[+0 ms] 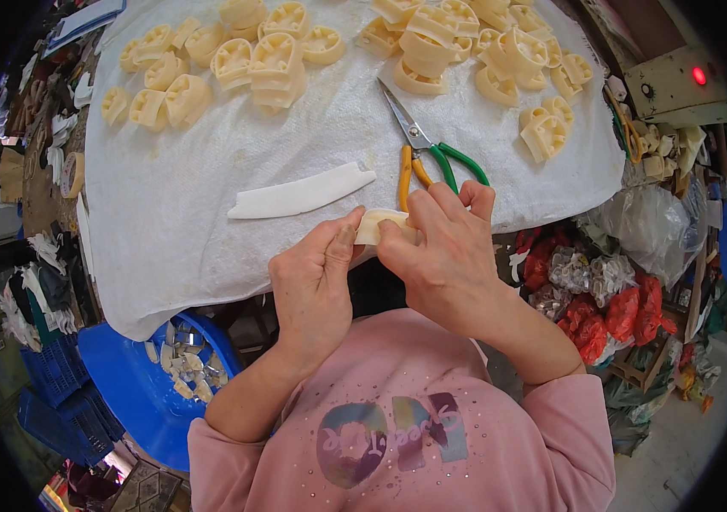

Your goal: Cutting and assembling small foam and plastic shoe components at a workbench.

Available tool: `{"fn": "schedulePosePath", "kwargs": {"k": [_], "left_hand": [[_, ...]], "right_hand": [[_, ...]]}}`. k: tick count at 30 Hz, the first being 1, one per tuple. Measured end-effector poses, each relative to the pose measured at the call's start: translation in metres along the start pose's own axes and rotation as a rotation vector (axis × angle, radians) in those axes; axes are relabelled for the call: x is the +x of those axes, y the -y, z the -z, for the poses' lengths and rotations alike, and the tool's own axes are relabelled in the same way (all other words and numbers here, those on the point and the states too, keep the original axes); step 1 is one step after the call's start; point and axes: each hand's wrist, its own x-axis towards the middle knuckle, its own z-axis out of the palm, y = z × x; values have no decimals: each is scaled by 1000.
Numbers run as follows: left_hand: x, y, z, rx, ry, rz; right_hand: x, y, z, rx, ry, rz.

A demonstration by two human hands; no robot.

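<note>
Above the table's near edge, both hands grip a small curved cream piece [375, 227], one at each end. My left hand [316, 269] pinches its left end between thumb and fingers. My right hand [442, 249] is closed round its right end, with the thumb pressed on its front; the fingers hide that part. Just beyond the hands lies a slightly curved white strip [299, 193], flat on the cloth. Close past my right hand rest scissors [415, 141] with one orange and one green handle, their blades pointing away and slightly apart.
A white woven cloth [167, 256] covers the table. Several cream hollow moulded pieces [276, 72] stand along its far side, some stacked. A blue basin [124, 375] with scraps is at lower left. Red bags [615, 316] lie at right, below a box with a red light [698, 77].
</note>
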Motion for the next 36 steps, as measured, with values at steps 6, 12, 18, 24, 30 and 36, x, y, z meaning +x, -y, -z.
{"fn": "schedulePosePath", "kwargs": {"k": [6,12,18,24,30,36], "left_hand": [[1,-8,-1,223,8,-57],[-3,-8,1,544,132,-256],[12,-14,16,-240,228,30],[15,8,18,-430,606,268],[18,8,17,-616,753,366],[18,6,11,-674,646,477]], "right_hand": [[-5,1,-14,4,-85,-4],[-5,-5,-26,41,-222,-9],[-9,-30,-23,276,-267,-21],[-11,-30,-21,515,-320,81],[-10,-29,-15,629,-250,118],[-10,-26,-13,599,-193,117]]}}
